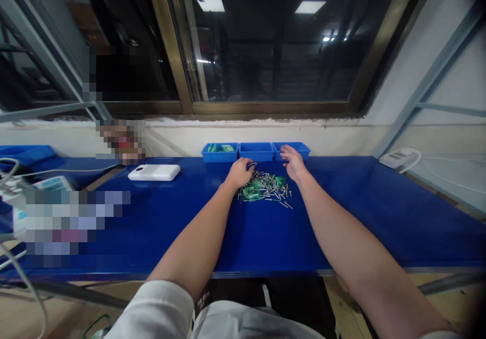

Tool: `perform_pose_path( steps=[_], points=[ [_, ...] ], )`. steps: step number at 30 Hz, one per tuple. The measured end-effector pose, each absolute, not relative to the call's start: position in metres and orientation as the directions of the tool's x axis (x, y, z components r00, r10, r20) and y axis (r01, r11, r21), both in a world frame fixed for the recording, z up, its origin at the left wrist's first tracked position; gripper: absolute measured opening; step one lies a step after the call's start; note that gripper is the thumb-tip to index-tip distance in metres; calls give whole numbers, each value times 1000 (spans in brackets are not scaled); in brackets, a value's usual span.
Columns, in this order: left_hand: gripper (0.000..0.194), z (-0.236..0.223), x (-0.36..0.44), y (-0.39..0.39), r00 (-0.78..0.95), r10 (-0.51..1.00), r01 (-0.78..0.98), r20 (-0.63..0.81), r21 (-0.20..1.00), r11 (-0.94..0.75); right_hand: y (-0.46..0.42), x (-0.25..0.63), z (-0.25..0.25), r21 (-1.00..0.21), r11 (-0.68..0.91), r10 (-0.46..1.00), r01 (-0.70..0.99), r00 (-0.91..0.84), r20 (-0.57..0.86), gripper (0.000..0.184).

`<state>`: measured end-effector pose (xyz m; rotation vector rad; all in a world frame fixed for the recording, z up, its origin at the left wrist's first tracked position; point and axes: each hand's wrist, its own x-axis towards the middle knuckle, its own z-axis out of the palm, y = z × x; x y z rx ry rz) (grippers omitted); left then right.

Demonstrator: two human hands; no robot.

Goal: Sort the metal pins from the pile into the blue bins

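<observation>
A loose pile of metal pop rivets (279, 193) and green packets (251, 193) lies on the blue table. My left hand (239, 174) is at the pile's left edge, its fingers curled and closed around a thin rivet (252, 164) that shows at the fingertips. My right hand (293, 163) hovers at the front of the right blue bin (304, 151), fingers stretched out and apart. No object shows clearly in it. Beside that stands the middle blue bin (256, 151). The left blue bin (205, 155) contains green packets.
A white power bank (154, 172) lies to the left on the blue table (261, 242). Farther left are cables and a white device (18, 217), partly blurred out. A white power strip (399, 157) sits at the far right. Behind the bins are a wall and window.
</observation>
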<state>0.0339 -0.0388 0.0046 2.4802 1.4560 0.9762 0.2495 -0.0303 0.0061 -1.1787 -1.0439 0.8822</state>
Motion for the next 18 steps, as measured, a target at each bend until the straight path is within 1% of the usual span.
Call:
perform_pose_path(
  steps=[3, 6, 8, 9, 11, 12, 14, 16, 18],
  points=[
    [29, 4, 34, -40, 363, 820, 754, 444, 376, -538, -32, 249, 7, -987, 157, 946, -41, 293, 139, 69],
    [33, 5, 34, -41, 382, 828, 765, 411, 361, -533, -33, 249, 5, -981, 172, 947, -86, 287, 141, 75],
    [36, 5, 34, -41, 390, 832, 772, 394, 352, -529, -32, 249, 3, -981, 186, 938, -55, 308, 161, 73],
    [38, 5, 33, -41, 392, 835, 776, 386, 349, -526, -32, 249, 3, -982, 188, 931, 0, 318, 178, 69],
    [40, 5, 34, -41, 396, 841, 782, 370, 344, -520, -33, 246, 2, -963, 181, 922, 199, 307, 237, 57],
    [40, 5, 34, -41, 399, 842, 783, 364, 342, -519, -34, 244, 2, -930, 175, 923, 323, 274, 269, 50],
    [41, 4, 34, -41, 412, 839, 779, 356, 340, -527, -38, 238, 4, -817, 173, 940, 550, 157, 304, 41],
    [43, 4, 35, -42, 431, 833, 766, 347, 347, -541, -43, 230, 6, -702, 182, 959, 689, 35, 283, 42],
    [46, 4, 35, -44, 447, 831, 755, 330, 359, -549, -47, 224, 7, -623, 185, 970, 760, -40, 239, 46]
  ],
)
